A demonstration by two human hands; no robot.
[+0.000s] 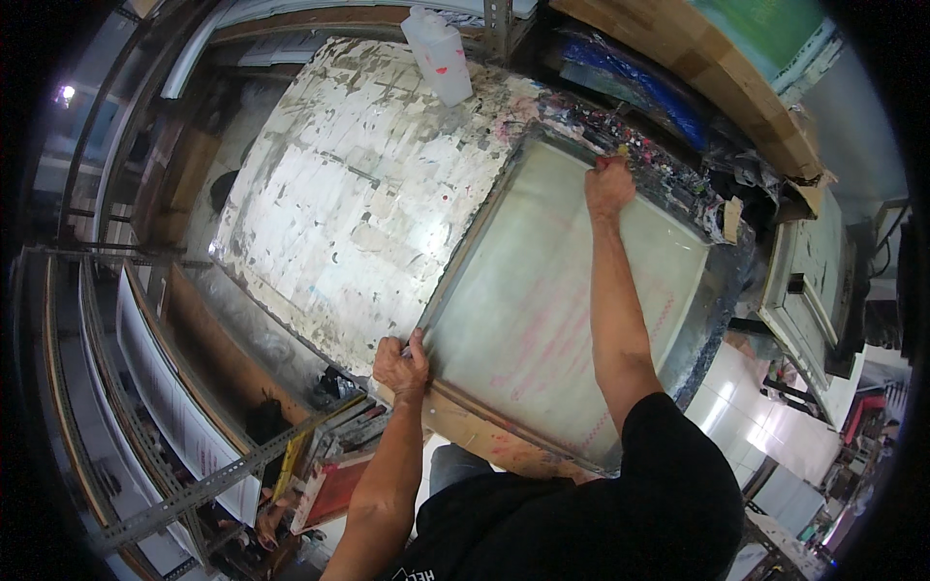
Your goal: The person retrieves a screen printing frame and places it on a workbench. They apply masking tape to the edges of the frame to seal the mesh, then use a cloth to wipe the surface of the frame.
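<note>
A large screen printing frame (542, 290) with pale greenish mesh and faint pink marks lies in front of me, slightly right of the middle. My left hand (401, 366) is closed at its near left corner, thumb up against the frame's edge. With my arm stretched across the mesh, my right hand (609, 184) is closed at the far edge of the same frame. Its fingertips are mostly hidden. A small yellowish spot shows just beyond that hand; I cannot make out what it is. Left of the frame spreads a white, paint-worn board (339, 208).
A translucent plastic container (441, 60) with a red mark stands at the board's far edge. Dried ink and scraps (668, 165) crust the ledge behind the frame. Metal shelving (174, 508) with panels stands at left. A cardboard box (697, 58) lies far right.
</note>
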